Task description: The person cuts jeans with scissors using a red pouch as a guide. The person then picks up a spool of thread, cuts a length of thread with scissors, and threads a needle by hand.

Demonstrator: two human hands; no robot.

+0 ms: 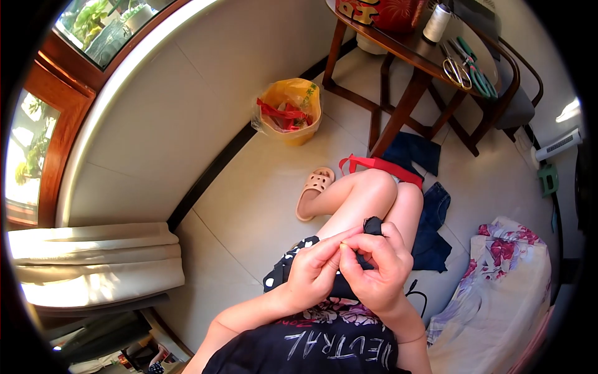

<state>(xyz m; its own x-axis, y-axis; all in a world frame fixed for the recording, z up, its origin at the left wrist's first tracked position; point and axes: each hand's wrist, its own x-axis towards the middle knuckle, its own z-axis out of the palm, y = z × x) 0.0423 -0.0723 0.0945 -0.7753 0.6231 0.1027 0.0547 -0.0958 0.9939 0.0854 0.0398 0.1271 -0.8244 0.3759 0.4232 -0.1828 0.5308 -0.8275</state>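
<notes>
Above my lap, my two hands meet at the fingertips. My left hand (314, 265) is closed, its thumb pressed against the fairly straight fingers; whatever sits in that pinch is too small to make out. My right hand (381, 265) is closed as well, thumb and forefinger pinched against the left fingertips. A piece of black cloth (372, 225) is tucked in its curled fingers and sticks out at the top. Beneath the hands lie dark printed clothes (339, 340) with white lettering and flowers.
Ahead stands a wooden table (418, 65) with a white thread spool (437, 25), gold-handled scissors (456, 73) and green-handled shears (483, 81). A yellow bin (300, 138) is by the wall. Denim pieces (430, 240) and a red strap (361, 162) lie near my legs; floral fabric (498, 293) is at right.
</notes>
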